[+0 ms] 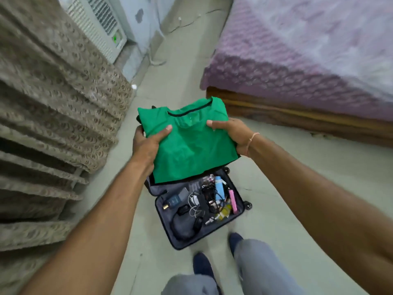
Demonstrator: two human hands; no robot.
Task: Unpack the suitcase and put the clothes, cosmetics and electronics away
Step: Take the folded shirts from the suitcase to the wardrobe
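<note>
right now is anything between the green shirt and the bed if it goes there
Nothing visible does. Both the left hand and right hand hold the folded green shirt in the air above the open suitcase, and only bare floor lies between it and the bed.

Bare floor (180,81) runs far between curtain (53,103) on left and bed (308,67) on right; open suitcase (200,211) blocks the near floor.

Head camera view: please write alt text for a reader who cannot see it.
Both hands, left and right, hold a folded green shirt above an open suitcase on the floor. Inside lie headphones, cables and small cosmetics; a purple-covered bed stands to the right.
</note>
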